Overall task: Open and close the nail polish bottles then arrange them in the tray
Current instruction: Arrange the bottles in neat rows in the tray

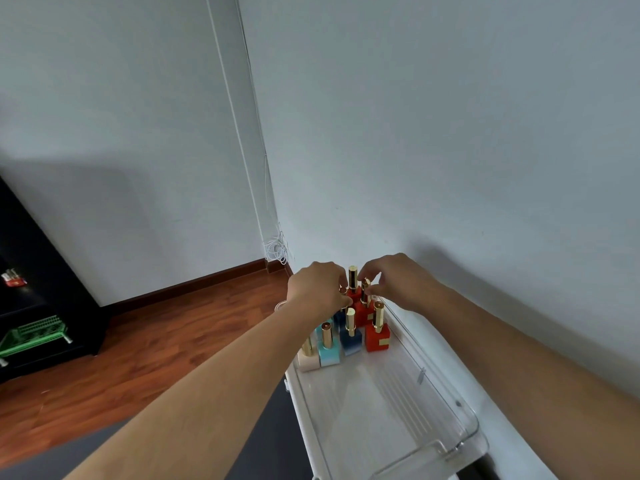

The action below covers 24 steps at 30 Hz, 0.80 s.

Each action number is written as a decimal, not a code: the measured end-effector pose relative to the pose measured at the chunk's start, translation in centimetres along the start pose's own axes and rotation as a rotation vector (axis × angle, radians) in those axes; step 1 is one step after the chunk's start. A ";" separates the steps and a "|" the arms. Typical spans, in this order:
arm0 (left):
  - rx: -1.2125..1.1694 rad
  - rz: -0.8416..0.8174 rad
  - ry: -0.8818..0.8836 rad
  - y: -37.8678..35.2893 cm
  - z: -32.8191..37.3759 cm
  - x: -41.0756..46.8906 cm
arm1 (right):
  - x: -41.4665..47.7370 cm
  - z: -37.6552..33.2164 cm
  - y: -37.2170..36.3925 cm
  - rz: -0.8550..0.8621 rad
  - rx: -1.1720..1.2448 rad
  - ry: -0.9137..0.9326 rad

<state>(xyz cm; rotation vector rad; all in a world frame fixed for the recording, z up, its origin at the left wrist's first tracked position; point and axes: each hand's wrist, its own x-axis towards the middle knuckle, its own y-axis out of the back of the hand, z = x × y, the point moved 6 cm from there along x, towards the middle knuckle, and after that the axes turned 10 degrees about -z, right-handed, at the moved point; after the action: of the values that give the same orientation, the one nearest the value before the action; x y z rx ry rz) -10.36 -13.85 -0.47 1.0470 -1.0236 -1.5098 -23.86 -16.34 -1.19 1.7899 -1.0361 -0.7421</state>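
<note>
A clear plastic tray (446,403) lies on a white surface along the wall. Several square nail polish bottles with gold caps stand at its far end: red ones (376,337) on the right, a dark blue one (350,336), a light blue one (328,355) and a beige one (306,360) nearer me. My left hand (317,289) grips the body of a far bottle that it mostly hides. My right hand (398,280) pinches the gold cap (365,285) of a red bottle at the back. Another tall gold cap (353,277) stands between both hands.
The near half of the tray holds nothing. A wall runs close along the right of the tray. Wooden floor (156,341) lies to the left, with a black shelf unit (41,289) holding a green basket (33,336). White cables (277,251) hang in the corner.
</note>
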 end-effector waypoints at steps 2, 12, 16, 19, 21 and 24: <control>-0.022 0.013 0.006 -0.1 -0.1 0.1 | 0.0 -0.1 0.0 0.021 -0.005 0.010; -0.013 0.038 -0.006 -0.7 0.0 0.6 | 0.3 0.1 -0.8 0.046 -0.024 0.046; 0.000 0.064 -0.007 -0.5 0.0 0.8 | 0.3 -0.1 -0.6 0.100 -0.049 0.052; 0.006 0.086 -0.019 -0.5 0.0 0.9 | 0.4 -0.1 -0.6 0.139 -0.067 0.059; 0.005 0.103 -0.024 -0.5 0.0 0.9 | 0.4 -0.1 -0.6 0.152 -0.067 0.060; 0.025 0.128 -0.039 -0.5 0.2 0.7 | 0.5 -0.1 -0.8 0.160 -0.050 0.056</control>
<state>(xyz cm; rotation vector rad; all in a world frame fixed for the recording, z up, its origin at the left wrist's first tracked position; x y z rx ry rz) -10.73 -14.49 -1.00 0.9541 -1.1182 -1.4220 -23.31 -16.53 -1.88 1.6542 -1.0992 -0.6115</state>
